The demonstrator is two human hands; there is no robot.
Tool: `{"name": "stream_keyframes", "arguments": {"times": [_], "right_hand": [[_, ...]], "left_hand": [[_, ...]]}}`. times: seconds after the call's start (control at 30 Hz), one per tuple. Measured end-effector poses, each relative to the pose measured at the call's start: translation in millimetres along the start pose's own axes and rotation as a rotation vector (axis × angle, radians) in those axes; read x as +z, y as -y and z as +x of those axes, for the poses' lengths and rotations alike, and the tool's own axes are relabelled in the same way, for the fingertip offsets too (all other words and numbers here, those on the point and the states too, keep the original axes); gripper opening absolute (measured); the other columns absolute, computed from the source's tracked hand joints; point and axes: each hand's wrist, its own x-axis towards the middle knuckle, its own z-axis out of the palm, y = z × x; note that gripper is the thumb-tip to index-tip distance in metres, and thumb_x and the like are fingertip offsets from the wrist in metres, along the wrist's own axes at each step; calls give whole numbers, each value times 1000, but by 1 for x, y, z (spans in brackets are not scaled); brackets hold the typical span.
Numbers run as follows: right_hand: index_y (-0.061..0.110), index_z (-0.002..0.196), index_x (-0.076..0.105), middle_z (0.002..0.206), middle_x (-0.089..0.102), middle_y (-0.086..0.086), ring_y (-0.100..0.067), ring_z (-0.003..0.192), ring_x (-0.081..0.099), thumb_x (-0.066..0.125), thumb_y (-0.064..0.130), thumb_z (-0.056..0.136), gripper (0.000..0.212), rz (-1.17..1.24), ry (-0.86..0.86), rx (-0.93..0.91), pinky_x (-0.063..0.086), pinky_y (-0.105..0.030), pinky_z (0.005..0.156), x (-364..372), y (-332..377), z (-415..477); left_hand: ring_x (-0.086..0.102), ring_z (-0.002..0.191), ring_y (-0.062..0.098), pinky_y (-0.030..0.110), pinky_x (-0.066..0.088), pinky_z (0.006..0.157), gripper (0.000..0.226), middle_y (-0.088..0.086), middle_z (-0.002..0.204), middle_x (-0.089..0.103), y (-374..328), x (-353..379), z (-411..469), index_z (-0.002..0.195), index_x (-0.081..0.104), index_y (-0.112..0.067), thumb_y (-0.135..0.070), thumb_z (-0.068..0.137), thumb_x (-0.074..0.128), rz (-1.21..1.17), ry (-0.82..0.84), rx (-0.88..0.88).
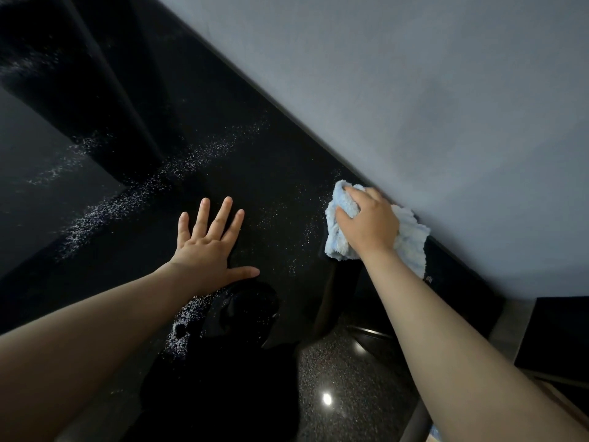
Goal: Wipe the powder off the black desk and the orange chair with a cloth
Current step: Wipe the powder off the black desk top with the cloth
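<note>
Black desk (271,173) is running diagonally, its far edge meeting the grey wall (414,90); thinly dusted surface is lying open between the two hands; the right hand (366,221) is curling its fingers round a bunched pale-blue cloth (411,240), pressing it onto the desk against the wall edge; the left hand (210,247) is resting flat, fingers spread, holding nothing; a band of white powder (127,199) is lying left of that hand, a smaller patch beside its wrist; speckled floor (350,378) is showing below the near edge.
</note>
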Motion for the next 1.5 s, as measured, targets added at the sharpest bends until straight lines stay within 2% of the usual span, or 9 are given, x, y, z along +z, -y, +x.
{"name": "stream_keyframes", "arguments": {"times": [0.2,0.57,0.8,1.0,1.17,1.33,1.5], "right_hand": [[28,126,64,118,64,3,-23,105,60,66,35,83,43,-10,-15,-46,41,-27,73,5,9,-20],[24,123,66,115,65,0,-23,100,61,71,33,80,44,-23,-19,-96,39,-25,71,9,30,-61],[22,117,69,106,67,0,-23,92,63,73,32,76,42,-9,-42,-128,44,-28,69,18,40,-86],[23,115,70,102,66,2,-20,87,61,71,34,75,41,-16,-51,-152,49,-30,66,21,49,-105],[22,111,71,99,66,3,-19,84,61,71,33,73,40,-11,-71,-171,47,-29,65,25,57,-124],[22,110,71,100,66,3,-19,86,62,72,32,71,40,2,-77,-169,49,-30,68,28,66,-143],[21,110,72,102,67,1,-22,90,64,79,28,70,41,-5,-70,-162,50,-31,71,31,75,-164]], "left_hand": [[-41,135,31,57,-15,114,110,-3,146,-46,1,1,2,143,-32,-29,-89,69,24,3,1,-2],[-37,137,33,58,-13,114,111,-1,149,-42,3,2,2,146,-28,-27,-88,71,27,4,-22,13],[-35,139,32,57,-12,115,109,-1,151,-39,4,2,1,147,-25,-28,-87,73,29,10,-31,13],[-26,144,28,53,-9,117,98,-4,157,-27,13,-4,-2,152,-10,-30,-78,81,36,-61,-62,62],[-19,146,22,47,-6,119,92,-3,160,-18,28,-9,-16,154,2,-22,-66,87,46,-114,-87,155],[-24,145,23,48,-8,118,102,-3,158,-22,46,6,-44,154,-3,-24,-75,79,45,-72,-62,202],[-32,140,21,49,-12,117,126,-6,155,-30,75,26,-81,152,-13,-26,-95,58,33,-72,-12,191]]}}
